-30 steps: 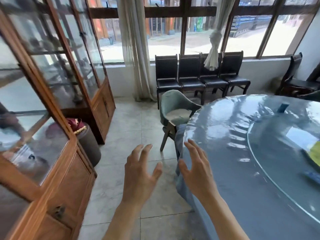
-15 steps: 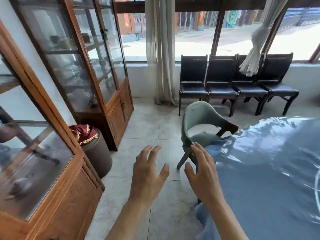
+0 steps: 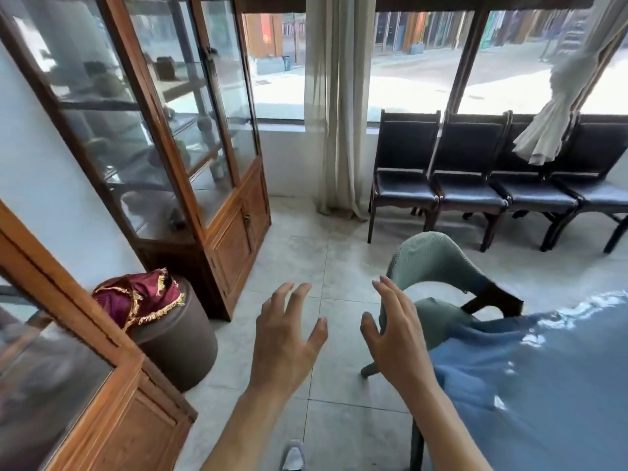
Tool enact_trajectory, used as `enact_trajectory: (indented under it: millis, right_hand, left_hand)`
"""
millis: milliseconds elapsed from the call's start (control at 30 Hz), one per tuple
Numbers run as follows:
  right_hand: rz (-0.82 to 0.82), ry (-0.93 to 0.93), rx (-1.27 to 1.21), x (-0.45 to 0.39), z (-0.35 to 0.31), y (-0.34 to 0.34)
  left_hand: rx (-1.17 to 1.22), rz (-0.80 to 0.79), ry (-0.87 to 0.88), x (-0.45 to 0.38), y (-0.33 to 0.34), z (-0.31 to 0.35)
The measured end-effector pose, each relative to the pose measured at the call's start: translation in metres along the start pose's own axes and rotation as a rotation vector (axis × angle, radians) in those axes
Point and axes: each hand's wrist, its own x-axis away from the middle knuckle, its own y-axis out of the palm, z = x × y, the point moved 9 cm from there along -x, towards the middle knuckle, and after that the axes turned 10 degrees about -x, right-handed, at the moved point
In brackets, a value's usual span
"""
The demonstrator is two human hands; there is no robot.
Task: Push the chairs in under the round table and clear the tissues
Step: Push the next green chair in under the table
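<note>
1. Change: over the last second the view had swung left and drawn closer to the green chair [image 3: 438, 263]; the round table [image 3: 543, 385] had slid from filling the right half of the view to the lower right corner only; both hands had stayed raised in front of the person with the same spread.
2. Meaning for the task: this read as an approach to the next chair to be pushed in; that chair had not yet been touched, so the step seemed still to begin; no tissues were visible at this moment.
3. Grip: the left hand [image 3: 289, 338] was held out over the tiled floor [image 3: 306, 253], fingers spread and straight, holding nothing; the right hand [image 3: 397, 334] was likewise spread and empty, seen in front of the chair's near edge, with contact not discernible.
4. Place: the green chair stood at centre right, at the table's left edge, its seat partly hidden under the blue tablecloth [image 3: 492, 362].
5. Facing: its curved back lay on the far left side and its seat opened toward the table at the near right; its back-to-front axis thus ran from far left to near right, roughly along the likely push.
6. Surroundings: a row of black chairs [image 3: 475, 195] stood against the far wall; a glass cabinet [image 3: 190, 130] stood on the left.
</note>
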Motion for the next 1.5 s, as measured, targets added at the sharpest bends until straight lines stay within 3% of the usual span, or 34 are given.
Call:
enact_trajectory:
  millis: [400,800,1100,1500]
  right_hand:
    - [0.052,0.038,0.040,-0.222,0.023,0.091]
    - [0.118,0.068,0.032,-0.397,0.098,0.128]
    - [0.188,0.108,0.034,-0.555,0.172,0.120]
    - [0.424,0.243,0.136,-0.671,0.253,0.067]
  left_hand:
    - [0.017,-0.070,0.075,-0.242,0.048,-0.068]
    - [0.115,-0.092,0.144,-0.436,0.138,-0.076]
    - [0.115,-0.148,0.231,-0.601,0.216,-0.035]
    - [0.296,-0.254,0.452,-0.754,0.316,0.051]
